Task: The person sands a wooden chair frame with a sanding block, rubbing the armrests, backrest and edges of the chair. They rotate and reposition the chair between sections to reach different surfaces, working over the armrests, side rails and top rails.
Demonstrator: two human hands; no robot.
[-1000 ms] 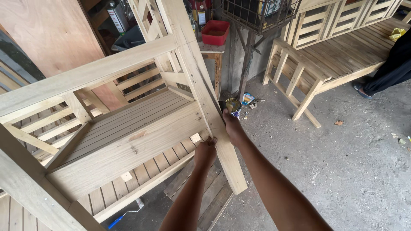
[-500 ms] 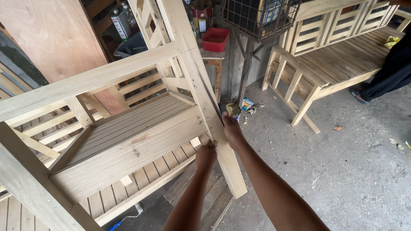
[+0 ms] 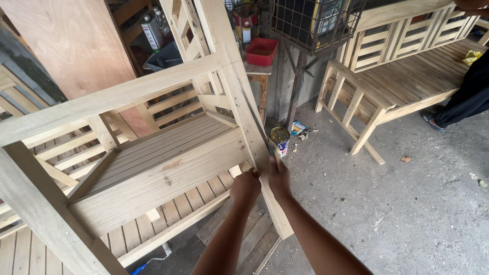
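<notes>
As the bench [image 3: 153, 173] is upended, its leg [image 3: 252, 137] is pinched by both hands: left [image 3: 245, 187] fisted, right [image 3: 278, 178] wrapped.

The left hand [image 3: 245, 187] hid its fingertips behind the bench leg [image 3: 253, 133], the right hand [image 3: 278, 178] covered whatever it pinched, and the seated person [image 3: 466, 99] was cropped at the edge.

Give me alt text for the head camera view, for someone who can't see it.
Two bare hands, left hand and right hand, press against the leg of an unfinished wooden bench. A tin can stands on the concrete floor behind, with another bench beyond.
</notes>
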